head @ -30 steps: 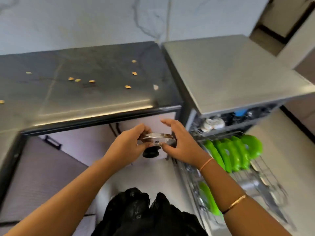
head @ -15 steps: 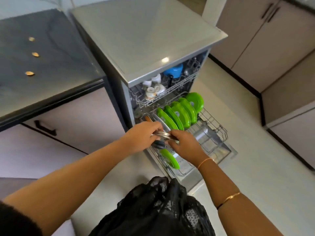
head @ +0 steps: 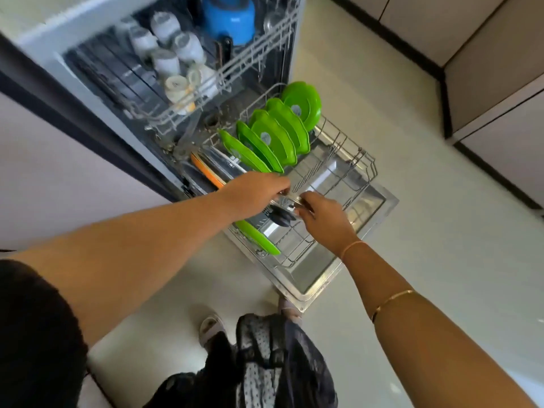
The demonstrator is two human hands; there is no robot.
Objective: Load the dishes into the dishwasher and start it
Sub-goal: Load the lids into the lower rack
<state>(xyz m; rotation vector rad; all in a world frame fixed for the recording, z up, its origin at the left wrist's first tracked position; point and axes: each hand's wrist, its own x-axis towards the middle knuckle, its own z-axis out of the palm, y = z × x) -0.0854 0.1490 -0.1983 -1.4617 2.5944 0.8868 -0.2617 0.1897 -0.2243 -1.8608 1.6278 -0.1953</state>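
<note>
Left hand (head: 256, 192): pinches one rim of the lid (head: 291, 199).
Right hand (head: 325, 220): grips the opposite edge.
Lid: between both hands, knob down, over the lower rack (head: 357, 175).
Placement: best stood on edge in the tines beyond the right hand (clear of the green plates (head: 273, 136)).

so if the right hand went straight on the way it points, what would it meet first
The right hand grips the lid at its rim; straight beyond is the left hand on the opposite rim, probably before the green plates. Depth is unclear.
</note>
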